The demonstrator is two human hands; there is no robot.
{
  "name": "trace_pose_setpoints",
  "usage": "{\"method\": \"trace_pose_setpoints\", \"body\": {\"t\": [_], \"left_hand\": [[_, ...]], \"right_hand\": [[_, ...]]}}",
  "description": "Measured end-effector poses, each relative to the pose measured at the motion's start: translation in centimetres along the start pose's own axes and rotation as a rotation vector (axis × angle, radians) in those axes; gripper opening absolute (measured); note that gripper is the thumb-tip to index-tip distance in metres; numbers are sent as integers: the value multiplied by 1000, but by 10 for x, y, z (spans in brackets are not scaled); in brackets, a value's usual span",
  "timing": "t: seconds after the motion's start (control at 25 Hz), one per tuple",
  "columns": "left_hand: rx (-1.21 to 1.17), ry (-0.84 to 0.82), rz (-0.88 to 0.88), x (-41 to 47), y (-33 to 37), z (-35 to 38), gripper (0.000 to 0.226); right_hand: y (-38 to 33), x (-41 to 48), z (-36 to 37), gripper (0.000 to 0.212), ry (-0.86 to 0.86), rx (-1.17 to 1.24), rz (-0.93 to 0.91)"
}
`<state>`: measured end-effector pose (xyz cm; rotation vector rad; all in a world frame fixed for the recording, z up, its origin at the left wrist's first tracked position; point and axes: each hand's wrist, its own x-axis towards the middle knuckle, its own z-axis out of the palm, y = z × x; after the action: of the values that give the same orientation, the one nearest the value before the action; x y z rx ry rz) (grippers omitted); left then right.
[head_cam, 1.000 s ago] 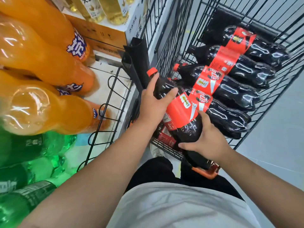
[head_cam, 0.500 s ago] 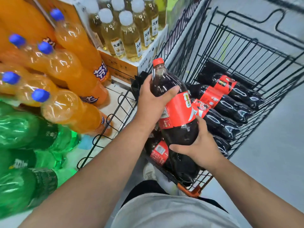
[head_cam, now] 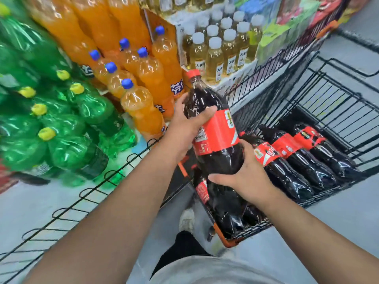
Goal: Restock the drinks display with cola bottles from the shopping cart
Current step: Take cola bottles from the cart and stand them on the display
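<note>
A large cola bottle (head_cam: 215,138) with a red cap and red label is held nearly upright above the near corner of the black wire shopping cart (head_cam: 338,111). My left hand (head_cam: 184,124) grips its upper body below the neck. My right hand (head_cam: 244,179) grips its lower body from the right. Several more cola bottles (head_cam: 303,160) lie side by side in the cart. The drinks display (head_cam: 86,193), a white shelf with a black wire front rail, lies to the left.
Orange soda bottles (head_cam: 143,78) with blue caps and green soda bottles (head_cam: 67,124) with yellow caps stand on the display. Pale tea bottles (head_cam: 215,52) in a carton stand behind. Grey floor lies to the right; my shoe (head_cam: 186,220) shows below.
Both hands have raised the cola bottle out of the cart, brought it upright and moved it toward the display. The camera has tilted up, showing more of the shelf.
</note>
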<state>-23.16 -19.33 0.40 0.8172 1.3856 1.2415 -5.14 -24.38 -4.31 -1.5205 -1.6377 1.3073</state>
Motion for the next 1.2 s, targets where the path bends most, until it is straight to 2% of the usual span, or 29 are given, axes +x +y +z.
{"method": "trace_pose_setpoints", "body": {"t": [0.44, 0.56, 0.64, 0.84, 0.96, 1.04, 1.12, 1.2], "left_hand": [[-10, 402, 126, -102, 22, -107, 80], [-2, 485, 145, -127, 23, -144, 101], [1, 513, 155, -143, 23, -170, 105], [6, 525, 162, -182, 22, -236, 77], [2, 500, 198, -202, 22, -284, 49], [-4, 476, 208, -213, 22, -315, 39], [1, 468, 205, -221, 23, -343, 44], [0, 459, 186, -228, 23, -374, 71]], "right_hand": [[-59, -39, 75, 114, -330, -55, -148], [-75, -52, 107, 115, -401, -44, -186], [-83, -61, 132, 116, -438, -63, -201], [-104, -88, 198, 113, -460, -88, -211], [-117, -108, 243, 111, -473, -75, -201], [-125, -119, 274, 112, -463, -63, -192], [-132, -127, 300, 110, -464, -41, -189], [-140, -133, 329, 111, -463, -35, -191]]}}
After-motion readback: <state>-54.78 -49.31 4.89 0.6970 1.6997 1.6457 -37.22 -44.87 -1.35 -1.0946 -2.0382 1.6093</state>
